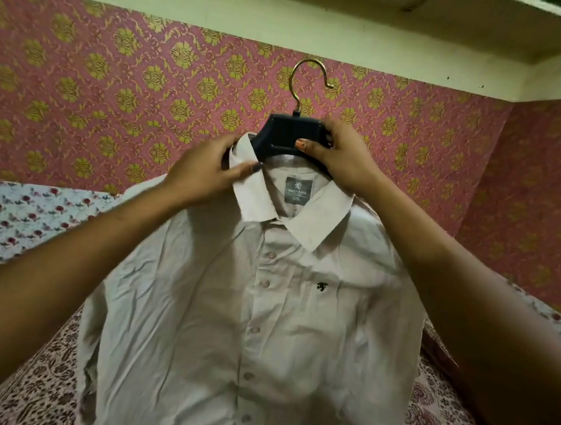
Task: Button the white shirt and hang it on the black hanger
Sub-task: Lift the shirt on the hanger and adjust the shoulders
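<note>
In the head view the white shirt (245, 311) hangs on the black hanger (288, 134), held up before the patterned wall (112, 93) and above the bed (33, 377). Its long axis runs straight down below both grips, with the collar (262, 207) uppermost and the buttoned front facing the camera. The left grip (204, 167) pinches the collar's edge between curled fingers and thumb, while the right grip (339, 156) curls round the hanger's centre block, thumb across its front, the gold hook (311, 74) pointing up above it.
</note>
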